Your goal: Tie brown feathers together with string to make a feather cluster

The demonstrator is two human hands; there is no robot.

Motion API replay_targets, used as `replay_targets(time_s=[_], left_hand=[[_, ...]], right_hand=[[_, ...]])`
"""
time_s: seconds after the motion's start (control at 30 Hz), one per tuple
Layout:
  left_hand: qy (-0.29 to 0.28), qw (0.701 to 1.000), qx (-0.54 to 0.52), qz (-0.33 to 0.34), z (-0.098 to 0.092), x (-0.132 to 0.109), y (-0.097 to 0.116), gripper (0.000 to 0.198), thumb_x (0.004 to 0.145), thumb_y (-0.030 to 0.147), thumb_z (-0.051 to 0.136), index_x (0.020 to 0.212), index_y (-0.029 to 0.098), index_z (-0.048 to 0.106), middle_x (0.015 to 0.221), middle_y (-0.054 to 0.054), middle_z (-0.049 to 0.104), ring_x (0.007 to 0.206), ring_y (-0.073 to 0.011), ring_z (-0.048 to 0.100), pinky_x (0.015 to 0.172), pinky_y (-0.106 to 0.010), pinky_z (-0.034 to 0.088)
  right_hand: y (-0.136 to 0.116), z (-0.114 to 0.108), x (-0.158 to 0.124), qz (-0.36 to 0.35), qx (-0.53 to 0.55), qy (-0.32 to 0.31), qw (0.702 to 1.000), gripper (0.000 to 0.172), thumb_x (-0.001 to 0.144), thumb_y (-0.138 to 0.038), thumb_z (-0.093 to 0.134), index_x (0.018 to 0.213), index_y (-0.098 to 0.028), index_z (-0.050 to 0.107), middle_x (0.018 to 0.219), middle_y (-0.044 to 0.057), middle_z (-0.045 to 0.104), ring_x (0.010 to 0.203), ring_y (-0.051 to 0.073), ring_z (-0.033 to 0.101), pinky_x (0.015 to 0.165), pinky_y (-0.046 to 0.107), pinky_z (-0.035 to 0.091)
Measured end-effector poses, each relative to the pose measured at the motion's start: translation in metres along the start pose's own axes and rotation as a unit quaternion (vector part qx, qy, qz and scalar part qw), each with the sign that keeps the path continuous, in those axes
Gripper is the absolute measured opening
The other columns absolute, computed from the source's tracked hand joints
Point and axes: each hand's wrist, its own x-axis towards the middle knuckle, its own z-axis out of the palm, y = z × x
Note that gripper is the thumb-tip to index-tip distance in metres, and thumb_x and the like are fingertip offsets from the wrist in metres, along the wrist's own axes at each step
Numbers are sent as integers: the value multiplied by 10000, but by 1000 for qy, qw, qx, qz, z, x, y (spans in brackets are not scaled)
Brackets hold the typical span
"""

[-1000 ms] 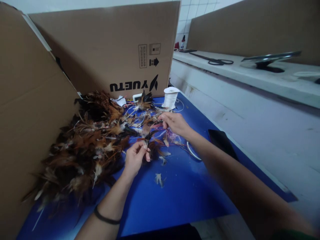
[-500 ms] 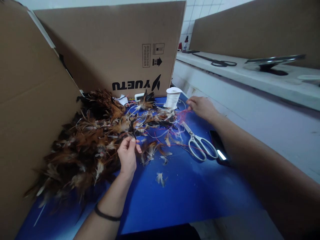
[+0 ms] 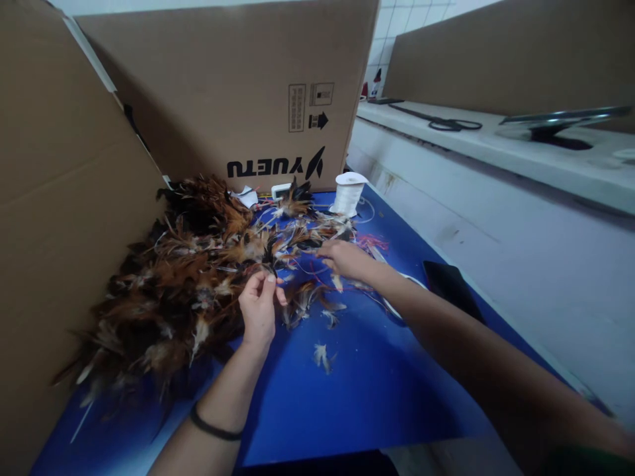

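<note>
My left hand [image 3: 258, 305] is closed in a pinch near the middle of the blue table [image 3: 377, 390], with a dark feather [image 3: 270, 256] showing at its fingertips. Close by on the right, my right hand [image 3: 343, 258] reaches in low over the table, fingers bent together and pointing left; what they hold, if anything, I cannot make out. A large heap of brown and black feathers [image 3: 173, 284] lies left of my hands. Beneath my right forearm, the scissors [image 3: 415, 280] are mostly hidden. Red threads [image 3: 372, 242] lie just beyond that wrist.
A white spool [image 3: 348, 194] stands at the back, before a cardboard panel [image 3: 208, 86]. A black phone [image 3: 452, 288] lies by the right edge. Loose feather tufts [image 3: 321, 357] are scattered in front. Black scissors [image 3: 454, 124] rest on the white ledge [image 3: 536, 158].
My right hand has come from beside the spool leftward and nearer, close to my left hand, and its forearm now covers much of the scissors. My left hand keeps its pinch.
</note>
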Motion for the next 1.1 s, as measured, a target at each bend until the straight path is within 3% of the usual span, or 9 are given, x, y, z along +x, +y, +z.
replay_targets(time_s=[0.13,0.3,0.5,0.63,0.77,0.93,1.03,1.1], left_hand=[[-10,1000,-2,-4,1,-1,0,206,736,321,647,741,158,523,659,27,607,399,-36,467,423,-177,391],[-18,1000,5,0,1,-2,-2,171,770,305,620,756,157,537,637,27,617,392,-34,468,437,-175,382],[-26,1000,2,-8,0,-2,-3,175,770,307,621,743,156,537,639,24,622,392,-34,468,438,-176,374],[-28,999,-13,-13,1,-2,-4,190,750,310,641,751,150,538,662,21,619,390,-31,465,435,-176,383],[-34,999,-27,-17,2,-2,-5,197,735,298,657,731,148,531,658,25,608,392,-32,469,435,-177,386],[-51,998,-19,-28,1,-3,-6,190,741,297,657,741,142,546,679,16,611,398,-32,469,430,-175,385],[-68,997,-18,-25,0,-3,-7,192,743,299,656,734,140,549,679,15,609,404,-33,471,436,-175,392],[-77,997,-18,-25,0,-4,-7,190,748,299,652,733,138,551,679,14,609,408,-34,472,440,-176,395]], right_hand=[[-3,22,10,-40,18,-8,999,378,729,-24,513,1023,-209,664,973,85,624,898,210,584,779,316,461],[-6,28,17,-60,55,8,997,184,750,-85,540,785,-200,679,874,70,627,868,200,574,815,319,450],[1,-1,14,33,154,106,982,123,758,-140,521,777,-159,642,794,47,665,723,159,608,706,300,477],[1,-27,2,144,301,187,924,71,688,-230,632,717,-167,615,684,24,660,623,154,607,611,294,484],[-10,-48,-19,168,384,217,881,96,694,-238,636,725,-170,577,649,6,631,586,141,612,560,272,487],[-32,-78,-47,128,210,293,924,43,739,-219,604,749,-179,614,705,14,640,639,134,594,604,277,481],[-44,-93,-65,93,104,354,925,58,762,-185,573,756,-195,629,827,32,672,786,166,617,692,302,478],[-51,-99,-78,98,76,366,922,73,777,-184,565,775,-202,636,821,26,682,771,164,623,684,294,474]])
